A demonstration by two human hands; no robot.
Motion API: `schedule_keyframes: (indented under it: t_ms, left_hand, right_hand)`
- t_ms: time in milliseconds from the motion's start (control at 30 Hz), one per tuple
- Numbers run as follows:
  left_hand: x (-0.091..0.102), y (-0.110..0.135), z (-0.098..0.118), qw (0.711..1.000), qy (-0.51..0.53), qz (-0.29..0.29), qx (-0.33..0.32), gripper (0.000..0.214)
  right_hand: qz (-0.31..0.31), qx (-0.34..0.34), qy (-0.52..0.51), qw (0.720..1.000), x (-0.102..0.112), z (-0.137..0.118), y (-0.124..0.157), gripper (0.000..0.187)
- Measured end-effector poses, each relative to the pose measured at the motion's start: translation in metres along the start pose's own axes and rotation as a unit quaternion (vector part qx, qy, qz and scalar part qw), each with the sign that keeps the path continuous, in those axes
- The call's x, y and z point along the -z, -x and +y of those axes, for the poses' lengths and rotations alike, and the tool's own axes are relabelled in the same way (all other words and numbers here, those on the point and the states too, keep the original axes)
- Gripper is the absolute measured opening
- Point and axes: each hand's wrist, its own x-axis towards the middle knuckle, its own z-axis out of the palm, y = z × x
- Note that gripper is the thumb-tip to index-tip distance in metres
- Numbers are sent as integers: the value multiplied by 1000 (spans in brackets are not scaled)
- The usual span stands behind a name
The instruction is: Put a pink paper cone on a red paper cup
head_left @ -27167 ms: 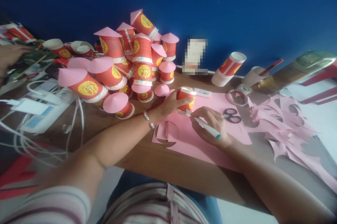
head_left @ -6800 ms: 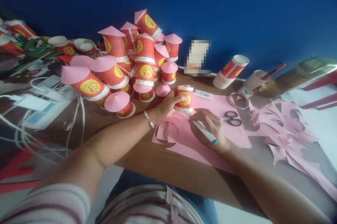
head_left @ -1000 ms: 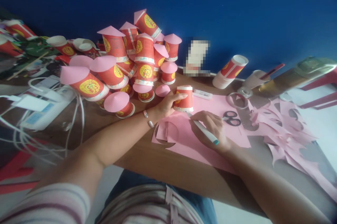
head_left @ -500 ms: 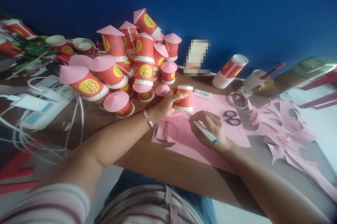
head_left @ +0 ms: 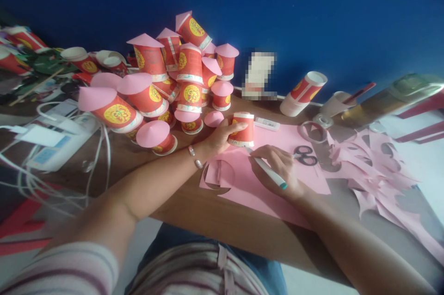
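My left hand is closed round a red paper cup that stands upside down, its white base on top. Below the cup's rim lies a sheet of pink paper. In my right hand is a white marker with a green end, its writing end pointing toward the cup's lower edge. Black-handled scissors rest on the pink sheet, just right of my right hand. A cut pink piece with a curved outline lies near the sheet's left edge.
Several red cups with pink cone tops are piled at the left. Pink scraps spread over the right side. A tape roll, stacked cups and a bottle stand behind. White cables and a power strip lie far left.
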Motion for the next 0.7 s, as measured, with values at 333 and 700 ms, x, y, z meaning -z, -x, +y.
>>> schedule_keyframes:
  t_ms: [333,700]
  left_hand:
    - [0,-2,-2,1000,8,-8,-21,27]
    - [1,-1,-3,999,16,-19,-33,21]
  right_hand:
    - [-2,-2,-3,1000,-1,1,1,19]
    - [-5,-7,1,1000,0,-1,0,17]
